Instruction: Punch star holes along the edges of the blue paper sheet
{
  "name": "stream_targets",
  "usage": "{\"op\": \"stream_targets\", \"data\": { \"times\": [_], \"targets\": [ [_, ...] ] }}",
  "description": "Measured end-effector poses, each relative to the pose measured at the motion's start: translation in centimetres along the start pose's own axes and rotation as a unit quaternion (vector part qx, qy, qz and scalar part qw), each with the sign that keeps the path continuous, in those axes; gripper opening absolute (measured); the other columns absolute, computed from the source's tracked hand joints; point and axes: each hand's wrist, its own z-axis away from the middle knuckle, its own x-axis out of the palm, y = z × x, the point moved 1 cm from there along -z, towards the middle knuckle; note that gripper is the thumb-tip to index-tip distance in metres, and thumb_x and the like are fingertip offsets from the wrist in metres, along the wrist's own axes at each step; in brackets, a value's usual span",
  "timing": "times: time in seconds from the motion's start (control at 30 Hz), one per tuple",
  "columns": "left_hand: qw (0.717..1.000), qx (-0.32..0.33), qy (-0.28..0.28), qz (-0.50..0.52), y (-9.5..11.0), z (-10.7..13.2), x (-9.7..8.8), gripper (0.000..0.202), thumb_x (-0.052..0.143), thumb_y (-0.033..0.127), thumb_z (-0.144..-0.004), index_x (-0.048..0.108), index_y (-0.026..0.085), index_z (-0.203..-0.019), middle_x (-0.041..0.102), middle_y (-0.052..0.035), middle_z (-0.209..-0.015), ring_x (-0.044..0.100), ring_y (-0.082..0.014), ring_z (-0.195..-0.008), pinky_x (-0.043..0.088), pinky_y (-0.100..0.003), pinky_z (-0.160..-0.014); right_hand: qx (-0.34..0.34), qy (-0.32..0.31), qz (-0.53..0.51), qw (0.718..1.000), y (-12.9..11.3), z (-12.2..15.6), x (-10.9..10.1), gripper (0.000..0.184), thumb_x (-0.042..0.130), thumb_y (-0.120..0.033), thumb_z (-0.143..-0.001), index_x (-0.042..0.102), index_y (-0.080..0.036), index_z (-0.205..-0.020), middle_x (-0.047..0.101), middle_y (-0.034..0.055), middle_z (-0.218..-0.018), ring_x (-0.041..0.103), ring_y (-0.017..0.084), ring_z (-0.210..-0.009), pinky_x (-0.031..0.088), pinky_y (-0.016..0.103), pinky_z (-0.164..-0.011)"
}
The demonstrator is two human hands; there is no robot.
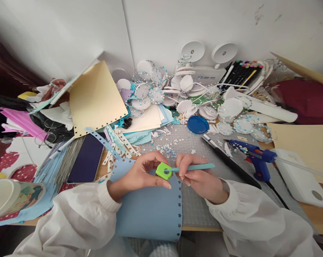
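Observation:
My left hand (pixel 141 173) is closed around a small green paper punch (pixel 163 170), thumb under it and fingers curled over the top. My right hand (pixel 196 175) pinches a thin teal paper strip (pixel 197 167) whose left end sits in the punch's slot. Both hands hover over a light blue sheet (pixel 148 210) with star holes punched along its edge, lying at the desk's front. Small punched paper bits (pixel 167 148) are scattered on the grey cutting mat (pixel 196 207) just beyond my hands.
A blue hot glue gun (pixel 255 157) lies right of my hands, beside a white box (pixel 300 178). A blue lid (pixel 198 124), white discs (pixel 231 107), marker pens (pixel 241 73) and a gold sheet (pixel 97 98) crowd the back. A dark tablet (pixel 88 160) lies left.

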Motion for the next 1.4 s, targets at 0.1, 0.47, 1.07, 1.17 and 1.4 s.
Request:
{"op": "stream_targets", "data": {
  "times": [0.1, 0.47, 1.07, 1.17, 1.4],
  "targets": [
    [1.000, 0.004, 0.001, 0.001, -0.1, -0.1, 0.0, 0.038, 0.085, 0.014, -0.057, 0.060, 0.016, -0.085, 0.061, 0.0008, -0.081, 0.058, -0.0107, -0.074, 0.048, -0.020, -0.066, 0.003, -0.007, 0.010, 1.000, 0.2, 0.1, 0.0, 0.010, 0.058, -0.016, -0.081, 0.068, -0.017, -0.079, 0.051, -0.0005, -0.071, 0.043, 0.007, -0.050, 0.030, 0.021, -0.044],
    [0.999, -0.025, 0.024, 0.021, -0.1, -0.1, -0.4, 0.037, 0.079, 0.041, -0.068, 0.059, 0.014, -0.086, 0.066, -0.0024, -0.071, 0.058, -0.0117, -0.060, 0.045, -0.020, -0.052, 0.057, 0.163, -0.147, 0.974, -1.0, -0.7, -0.9, 0.011, 0.050, -0.019, -0.076, 0.061, -0.019, -0.073, 0.047, -0.0038, -0.051, 0.028, 0.006, -0.039, 0.026, 0.020, -0.041],
    [1.000, 0.006, 0.013, -0.016, -0.3, 0.1, -0.6, 0.046, 0.060, 0.057, -0.082, 0.065, 0.011, -0.077, 0.060, -0.0025, -0.059, 0.054, -0.0095, -0.051, 0.042, -0.019, -0.048, -0.052, 0.069, 0.067, 0.994, -0.1, 0.6, 0.1, 0.006, 0.060, -0.028, -0.088, 0.062, -0.024, -0.092, 0.058, -0.0017, -0.067, 0.047, 0.008, -0.051, 0.035, 0.021, -0.044],
    [0.999, -0.030, 0.029, 0.012, -0.4, 0.0, -0.6, 0.043, 0.074, 0.052, -0.071, 0.063, 0.013, -0.087, 0.060, 0.0003, -0.061, 0.054, -0.0095, -0.050, 0.043, -0.019, -0.047, -0.093, 0.045, 0.117, 0.988, 0.0, 1.1, 0.1, 0.008, 0.058, -0.022, -0.090, 0.062, -0.024, -0.096, 0.058, -0.0002, -0.073, 0.051, 0.009, -0.056, 0.038, 0.020, -0.045],
    [0.999, -0.038, 0.028, 0.026, -0.2, -0.1, -0.3, 0.038, 0.083, 0.038, -0.063, 0.060, 0.015, -0.084, 0.057, 0.0033, -0.065, 0.049, -0.0065, -0.052, 0.042, -0.018, -0.050, -0.141, 0.028, 0.200, 0.969, -0.3, 1.3, 0.3, 0.015, 0.053, -0.014, -0.089, 0.062, -0.022, -0.098, 0.058, 0.0011, -0.075, 0.051, 0.010, -0.057, 0.043, 0.021, -0.047]
  ]
}}
